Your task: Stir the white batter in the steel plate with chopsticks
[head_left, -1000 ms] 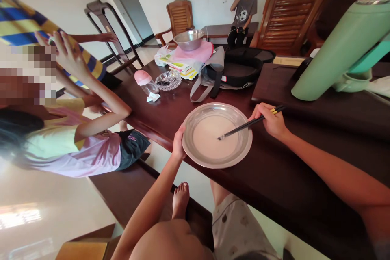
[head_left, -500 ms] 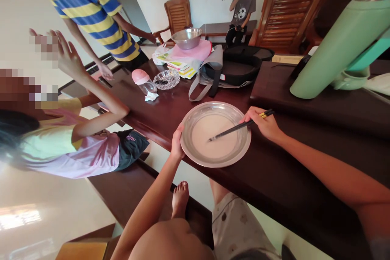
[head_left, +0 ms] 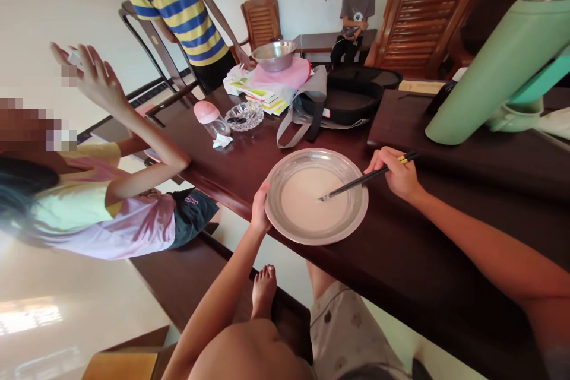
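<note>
A round metal basin (head_left: 361, 214) rests on the dark wooden table near its front edge. Pale, milky batter (head_left: 307, 205) covers its bottom. My left hand (head_left: 260, 206) grips the basin's left rim, with part of the fingers hidden beneath it. In my right hand (head_left: 398, 172) is a pair of black chopsticks (head_left: 356, 181) with gold bands near the upper end. Their tips dip into the batter close to the middle of the basin.
Beyond the basin are a black-grey bag (head_left: 347, 101), a glass ashtray (head_left: 244, 116), a pink-capped bottle (head_left: 211, 117), a crumpled tissue (head_left: 222, 141) and a steel bowl (head_left: 274, 56) on papers. A green thermos (head_left: 485, 77) stands right. One person (head_left: 111, 202) sits left; two others are farther back.
My right hand and the chopsticks have moved right, drawing the tips across the batter. My left hand stays on the rim. The person in the striped shirt has shifted right.
</note>
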### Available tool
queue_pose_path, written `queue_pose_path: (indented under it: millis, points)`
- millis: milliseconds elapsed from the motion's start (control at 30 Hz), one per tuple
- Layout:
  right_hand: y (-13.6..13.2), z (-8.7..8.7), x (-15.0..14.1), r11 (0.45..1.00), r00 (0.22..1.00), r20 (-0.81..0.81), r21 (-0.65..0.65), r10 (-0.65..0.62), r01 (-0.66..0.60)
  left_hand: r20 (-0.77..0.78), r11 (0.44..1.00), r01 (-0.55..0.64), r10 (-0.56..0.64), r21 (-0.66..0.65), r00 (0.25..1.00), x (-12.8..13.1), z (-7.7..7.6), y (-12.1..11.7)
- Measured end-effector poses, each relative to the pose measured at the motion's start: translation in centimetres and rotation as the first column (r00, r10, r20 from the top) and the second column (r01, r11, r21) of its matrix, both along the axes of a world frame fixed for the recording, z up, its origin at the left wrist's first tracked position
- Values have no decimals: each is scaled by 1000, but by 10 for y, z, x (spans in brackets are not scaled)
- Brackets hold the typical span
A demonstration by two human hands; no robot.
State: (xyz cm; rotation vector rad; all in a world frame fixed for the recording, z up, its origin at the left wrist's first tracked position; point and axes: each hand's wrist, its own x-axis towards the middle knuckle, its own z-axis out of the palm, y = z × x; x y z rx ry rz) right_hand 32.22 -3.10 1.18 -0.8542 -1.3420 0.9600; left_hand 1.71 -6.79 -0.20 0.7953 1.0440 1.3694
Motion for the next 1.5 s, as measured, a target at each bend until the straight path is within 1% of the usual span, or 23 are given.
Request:
queue_pose_path:
  millis: [100, 133, 200, 267, 300, 367, 467, 533, 600, 667, 733, 800, 833, 900, 1000, 1067, 1167, 1200, 1267, 1333, 1367, 1433, 1500]
  points:
    - [-1, 0, -2, 992, 990, 62, -25, 124, -123, -4, 1000, -12, 12, -8, 1000, 0, 0, 0]
    - [-2, 0, -2, 990, 986, 91, -34, 141, -139, -5, 1000, -14, 14, -6, 1000, 0, -1, 0]
    - [0, 1, -1, 997, 992, 99, -28, 78, -75, -7, 1000, -15, 15, 2, 1000, 0, -1, 0]
    - [2, 2, 1, 1000, 999, 39, -12, -14, 14, -9, 1000, -6, 6, 7, 1000, 0, 0, 0]
    - [3, 2, 2, 1000, 1000, 17, -9, -22, 22, -10, 1000, 0, 0, 7, 1000, 1, 0, 0]
    - [3, 2, 2, 1000, 1000, 8, -15, 25, -25, -13, 1000, 5, -5, 10, 1000, 1, 1, 0]
    - [0, 1, -1, 986, 983, 96, -58, 159, -154, -12, 1000, 3, -3, 17, 1000, 1, 1, 0]
    - [0, 1, -2, 993, 986, 122, -39, 111, -107, -9, 1000, 0, 0, 18, 1000, 1, 1, 0]
    - [2, 1, 0, 1000, 997, 81, -6, 2, -1, -6, 1000, -5, 5, 13, 1000, 1, 1, 0]
    - [3, 2, 2, 999, 999, 15, 8, -52, 52, -5, 1000, -7, 7, 4, 1000, 1, 0, 0]
    - [2, 2, 1, 1000, 1000, 11, -9, 4, -4, -10, 1000, -7, 7, 0, 1000, 1, -1, 0]
    - [-1, 2, -2, 995, 993, 76, -36, 95, -93, -16, 1000, -8, 8, -1, 1000, 0, -1, 0]
    - [-2, 3, -3, 993, 987, 111, -39, 113, -109, -17, 1000, -11, 11, -1, 1000, 0, -1, 0]
    - [-3, 4, -4, 998, 990, 128, -17, 58, -57, -15, 1000, -15, 15, -1, 1000, 0, -2, 1]
    - [-1, 4, -1, 999, 998, 32, 15, -45, 45, -4, 1000, -10, 10, 2, 1000, 0, -1, 1]
    - [-1, 3, -1, 1000, 1000, 0, 9, -10, 10, 2, 1000, -8, 8, 0, 1000, 0, 0, 1]
    - [-2, 3, -3, 995, 991, 95, -35, 99, -96, -4, 1000, -12, 12, -2, 1000, 1, 1, 1]
    - [-2, 3, -3, 994, 987, 124, -38, 106, -102, -8, 1000, -11, 11, 0, 1000, 1, 1, 1]
    - [-1, 3, -2, 998, 990, 124, -18, 67, -65, -11, 1000, -8, 8, 4, 1000, 1, 1, 1]
    - [1, 3, 0, 1000, 999, 37, 5, 1, -1, -8, 1000, -5, 5, 4, 1000, 1, 1, 1]
    - [2, 2, 1, 1000, 1000, 3, 5, -4, 4, -6, 1000, -4, 4, 2, 1000, 1, 0, 1]
    - [1, 2, 0, 999, 999, -2, -12, 39, -39, -2, 1000, -4, 4, 2, 1000, 1, 0, 1]
    - [-1, 2, -2, 995, 993, 67, -28, 101, -100, -2, 1000, -3, 3, 6, 1000, 0, 0, 1]
